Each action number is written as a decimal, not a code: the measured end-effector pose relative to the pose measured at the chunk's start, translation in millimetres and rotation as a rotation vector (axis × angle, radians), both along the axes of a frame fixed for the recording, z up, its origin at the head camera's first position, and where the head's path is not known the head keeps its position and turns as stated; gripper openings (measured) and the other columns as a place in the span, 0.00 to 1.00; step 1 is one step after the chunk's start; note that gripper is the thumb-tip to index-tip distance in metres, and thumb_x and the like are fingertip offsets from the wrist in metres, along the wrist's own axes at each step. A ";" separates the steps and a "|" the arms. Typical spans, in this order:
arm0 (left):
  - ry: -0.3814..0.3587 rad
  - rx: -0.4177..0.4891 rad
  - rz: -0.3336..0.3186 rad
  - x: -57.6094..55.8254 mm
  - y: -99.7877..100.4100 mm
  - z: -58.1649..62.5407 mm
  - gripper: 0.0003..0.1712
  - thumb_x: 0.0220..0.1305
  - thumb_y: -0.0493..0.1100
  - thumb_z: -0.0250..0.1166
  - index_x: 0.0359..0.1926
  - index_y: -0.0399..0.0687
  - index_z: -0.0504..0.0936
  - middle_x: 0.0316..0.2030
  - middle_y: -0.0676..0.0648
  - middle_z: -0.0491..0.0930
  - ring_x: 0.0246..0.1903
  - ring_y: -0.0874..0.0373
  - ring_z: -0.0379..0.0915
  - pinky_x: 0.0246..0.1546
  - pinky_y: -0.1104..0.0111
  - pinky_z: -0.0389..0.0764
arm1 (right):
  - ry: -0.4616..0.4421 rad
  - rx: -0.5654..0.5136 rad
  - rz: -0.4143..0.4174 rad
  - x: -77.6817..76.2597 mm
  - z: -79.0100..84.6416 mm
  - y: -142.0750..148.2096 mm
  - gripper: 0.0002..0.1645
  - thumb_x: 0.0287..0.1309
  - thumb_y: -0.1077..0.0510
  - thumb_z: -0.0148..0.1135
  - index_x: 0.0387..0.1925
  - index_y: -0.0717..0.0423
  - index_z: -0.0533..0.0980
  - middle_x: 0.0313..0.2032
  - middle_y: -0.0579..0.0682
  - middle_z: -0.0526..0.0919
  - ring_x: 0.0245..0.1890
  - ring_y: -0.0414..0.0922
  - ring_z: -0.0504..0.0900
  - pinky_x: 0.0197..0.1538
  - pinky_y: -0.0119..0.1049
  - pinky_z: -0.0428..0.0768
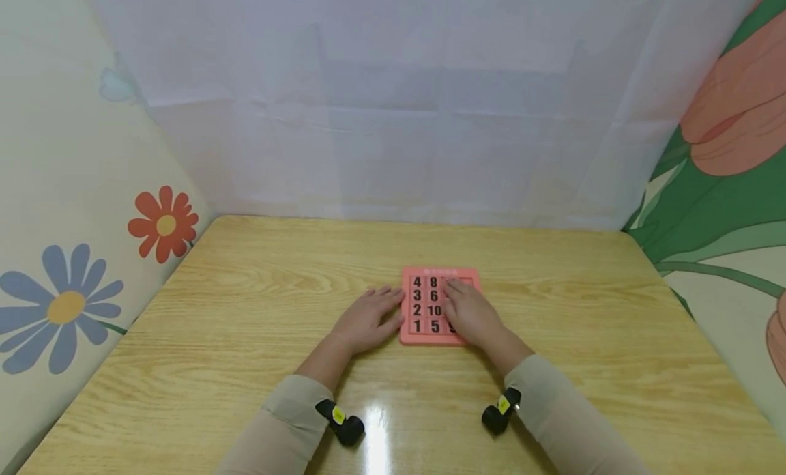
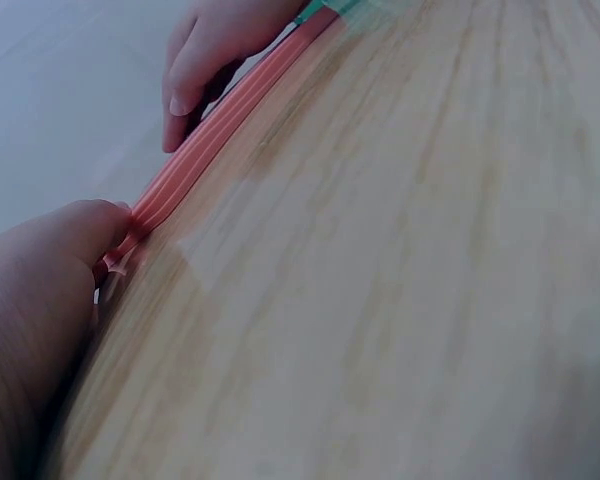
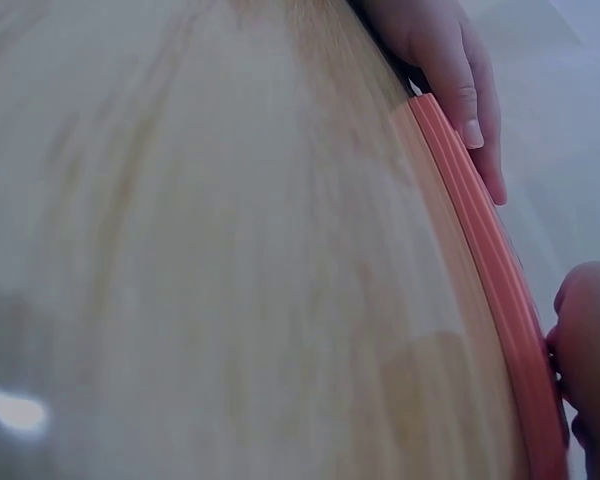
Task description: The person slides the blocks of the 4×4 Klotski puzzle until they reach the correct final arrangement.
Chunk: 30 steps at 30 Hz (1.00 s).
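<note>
A pink number slide puzzle (image 1: 433, 340) lies flat on the wooden table, its black-numbered tiles facing up. Along its left edge rests my left hand (image 1: 367, 319), fingers extended and fingertips at the frame; in the left wrist view the thumb (image 2: 105, 222) meets a near corner. My right hand (image 1: 474, 314) lies over the right half of the puzzle, fingertips on the tiles, covering several numbers. The 4, 3, 2, 1 column and the 8, 6, 10, 5 column stay visible. In the right wrist view, the puzzle's pink side (image 3: 480, 250) runs between both hands.
The wood-grain table (image 1: 245, 270) extends around the puzzle. Behind it hangs a white cloth (image 1: 393, 120), with flower-printed panels (image 1: 67, 154) on both sides. Each sleeve cuff carries a small black wrist camera (image 1: 348, 430).
</note>
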State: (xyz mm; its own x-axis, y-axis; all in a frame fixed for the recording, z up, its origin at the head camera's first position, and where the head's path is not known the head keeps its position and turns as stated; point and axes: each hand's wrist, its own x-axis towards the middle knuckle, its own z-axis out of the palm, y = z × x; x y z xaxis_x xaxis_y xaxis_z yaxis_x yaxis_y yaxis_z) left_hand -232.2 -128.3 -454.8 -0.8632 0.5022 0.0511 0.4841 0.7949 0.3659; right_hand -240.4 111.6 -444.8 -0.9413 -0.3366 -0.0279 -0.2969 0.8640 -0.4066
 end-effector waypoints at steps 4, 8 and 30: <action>0.014 0.013 -0.007 0.8 0.5 0.8 0.33 0.73 0.55 0.51 0.72 0.44 0.64 0.71 0.45 0.65 0.74 0.45 0.55 0.77 0.52 0.51 | 0.012 0.003 0.007 0.4 -0.2 1.9 0.31 0.74 0.51 0.38 0.72 0.59 0.61 0.74 0.56 0.61 0.75 0.54 0.58 0.77 0.48 0.57; 0.029 0.027 -0.015 1.4 0.6 1.1 0.33 0.72 0.54 0.53 0.71 0.42 0.65 0.71 0.44 0.66 0.73 0.44 0.57 0.77 0.51 0.52 | 0.024 0.008 0.003 0.9 -0.9 3.8 0.30 0.75 0.51 0.38 0.71 0.61 0.62 0.73 0.57 0.62 0.74 0.54 0.59 0.77 0.48 0.58; 0.024 0.019 -0.014 1.8 -0.5 1.9 0.33 0.72 0.55 0.52 0.72 0.44 0.64 0.71 0.45 0.66 0.73 0.45 0.55 0.77 0.52 0.52 | 0.043 0.006 -0.008 0.6 -1.4 19.1 0.30 0.74 0.52 0.39 0.70 0.63 0.63 0.72 0.59 0.63 0.74 0.56 0.60 0.77 0.49 0.57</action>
State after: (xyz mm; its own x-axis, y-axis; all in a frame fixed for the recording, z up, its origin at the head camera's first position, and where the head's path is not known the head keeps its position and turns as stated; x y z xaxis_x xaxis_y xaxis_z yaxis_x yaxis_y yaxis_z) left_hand -230.5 -128.8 -452.9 -0.8544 0.5132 0.0814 0.5042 0.7810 0.3686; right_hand -239.8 130.7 -446.2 -0.9443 -0.3289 0.0112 -0.3072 0.8688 -0.3884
